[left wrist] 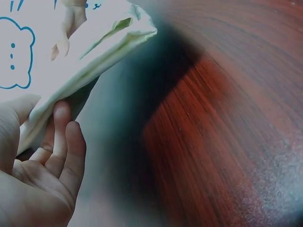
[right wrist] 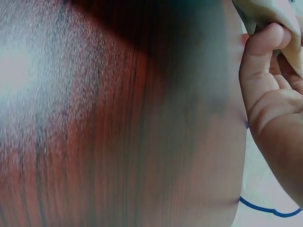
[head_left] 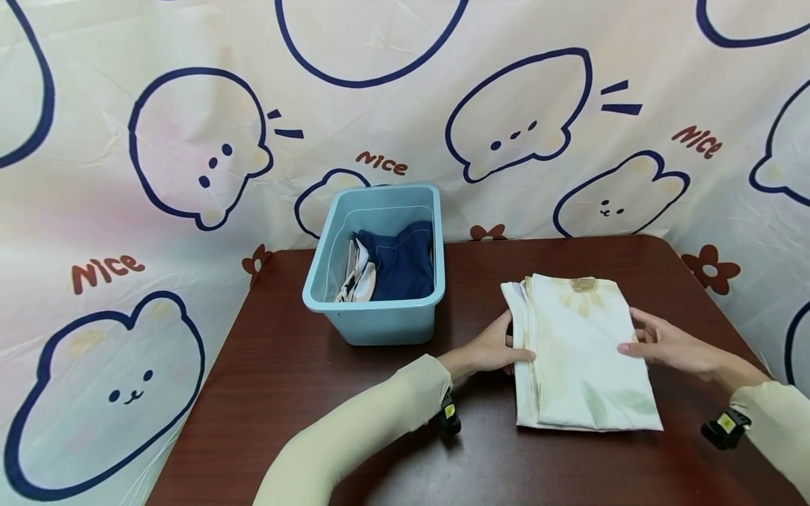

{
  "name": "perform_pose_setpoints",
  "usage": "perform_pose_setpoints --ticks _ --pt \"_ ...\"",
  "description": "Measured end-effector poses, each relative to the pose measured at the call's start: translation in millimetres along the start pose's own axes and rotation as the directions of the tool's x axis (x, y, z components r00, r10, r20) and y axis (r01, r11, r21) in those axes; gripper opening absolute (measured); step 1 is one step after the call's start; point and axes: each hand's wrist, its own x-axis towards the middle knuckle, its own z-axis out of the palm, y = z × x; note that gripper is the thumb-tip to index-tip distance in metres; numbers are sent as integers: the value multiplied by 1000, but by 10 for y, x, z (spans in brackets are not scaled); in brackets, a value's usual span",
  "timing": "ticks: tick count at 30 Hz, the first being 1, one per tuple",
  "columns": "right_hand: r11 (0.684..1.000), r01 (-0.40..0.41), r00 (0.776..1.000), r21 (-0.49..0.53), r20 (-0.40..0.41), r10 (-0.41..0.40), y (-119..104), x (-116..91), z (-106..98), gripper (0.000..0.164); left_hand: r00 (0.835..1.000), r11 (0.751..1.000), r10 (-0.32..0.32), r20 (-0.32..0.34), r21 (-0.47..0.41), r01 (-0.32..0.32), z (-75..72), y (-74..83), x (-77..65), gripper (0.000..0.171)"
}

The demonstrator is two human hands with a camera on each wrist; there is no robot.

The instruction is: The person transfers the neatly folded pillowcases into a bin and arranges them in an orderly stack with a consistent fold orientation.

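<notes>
A folded white cloth (head_left: 582,358) with a yellow flower and green leaves printed on it is held between both hands over the right part of the table. The left hand (head_left: 492,346) grips its left edge, thumb on top and fingers beneath the layers. At the opposite edge, the right hand (head_left: 671,346) pinches the cloth with its thumb on the upper face. In the left wrist view, the stacked folds of the cloth (left wrist: 90,66) rise from between thumb and fingers. A corner of the cloth (right wrist: 279,14) shows above the right hand in the right wrist view.
A light blue plastic bin (head_left: 380,323) stands at the back of the dark wood table (head_left: 285,422). Inside it are a folded navy cloth (head_left: 405,263) and a white patterned cloth (head_left: 362,274). A printed curtain (head_left: 380,126) hangs behind the table and along its sides.
</notes>
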Motion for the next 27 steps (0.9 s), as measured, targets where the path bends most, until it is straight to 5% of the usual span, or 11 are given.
perform_pose_setpoints --ticks 27 --pt "999 18 998 32 -54 -16 -272 111 76 88 998 998 62 -19 29 -62 -241 104 -171 98"
